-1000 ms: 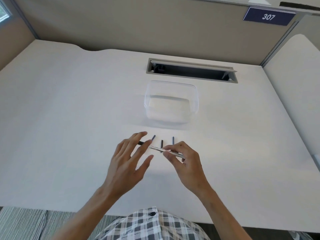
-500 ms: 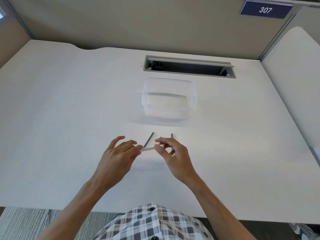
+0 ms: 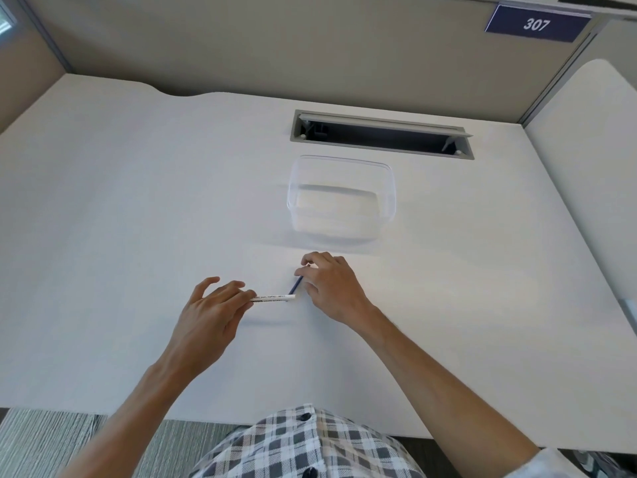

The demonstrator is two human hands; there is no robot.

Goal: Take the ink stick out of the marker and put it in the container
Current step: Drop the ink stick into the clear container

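Note:
A white marker barrel [image 3: 274, 298] with small print is held level just above the desk, my left hand [image 3: 210, 319] pinching its left end. Its right end points at a dark blue ink stick [image 3: 296, 285] lying slanted on the desk. My right hand [image 3: 332, 288] is off the marker, and its thumb and forefinger close on the far end of that stick. Whatever else lies under this hand is hidden. The clear plastic container [image 3: 391, 201] stands empty just beyond my right hand.
A grey cable slot [image 3: 379, 136] is cut into the white desk [image 3: 120, 219] behind the container. Beige partition walls close off the back and right, with a blue "307" sign [image 3: 536, 25]. The desk's front edge runs close to my checked shirt.
My right hand let go of the marker's right end and moved forward onto the sticks on the desk, covering two of them. My left hand now holds the marker alone.

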